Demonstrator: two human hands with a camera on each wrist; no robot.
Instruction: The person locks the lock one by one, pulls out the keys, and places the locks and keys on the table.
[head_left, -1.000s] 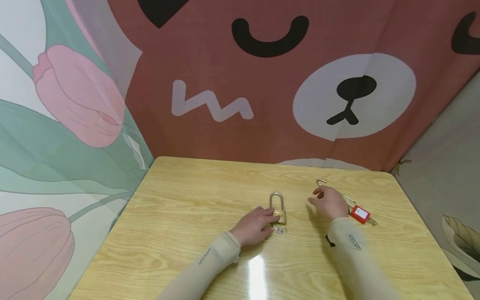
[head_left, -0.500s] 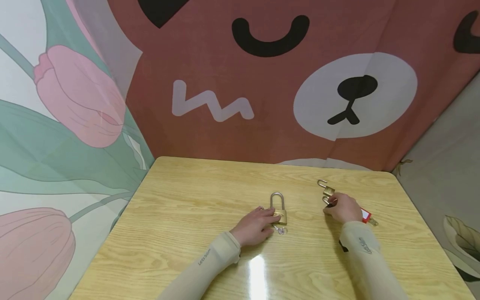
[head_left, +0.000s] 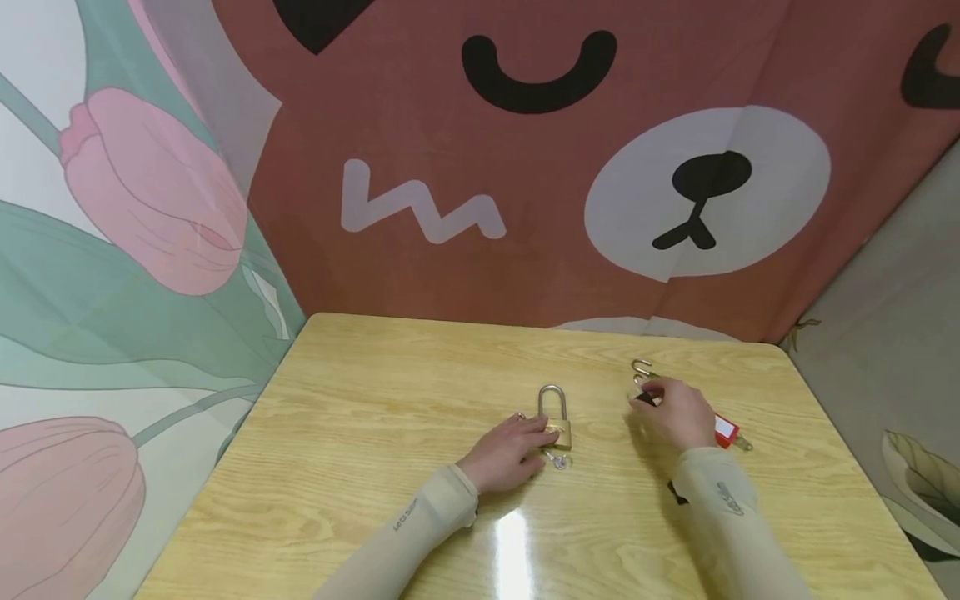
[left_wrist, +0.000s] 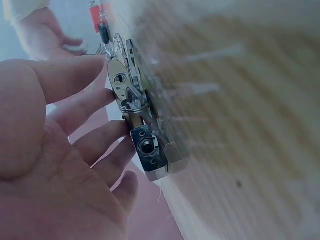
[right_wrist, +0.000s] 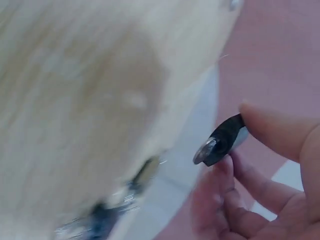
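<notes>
My left hand [head_left: 506,454] rests on a brass padlock [head_left: 562,433] with a long upright shackle. In the left wrist view, its thumb and fingers touch the brass padlock [left_wrist: 119,72] and a second, dark-faced padlock [left_wrist: 150,152], with keys [left_wrist: 134,102] on a ring between them. The head view mostly hides that second lock. Over on the right, my right hand [head_left: 678,412] pinches a small black padlock [head_left: 646,398] between thumb and fingers; the right wrist view shows the black padlock [right_wrist: 225,137] held off the tabletop.
Behind the right hand lies another brass padlock, its open shackle [head_left: 642,364] showing. A red padlock [head_left: 726,429] with a white label lies beside the hand, a key [head_left: 744,444] at its end. The wooden table [head_left: 360,400] meets a printed cloth [head_left: 420,275] at the back.
My right hand moved right to the black padlock, took hold of it, and shifted it slightly left and back. The left hand stays on the brass padlock.
</notes>
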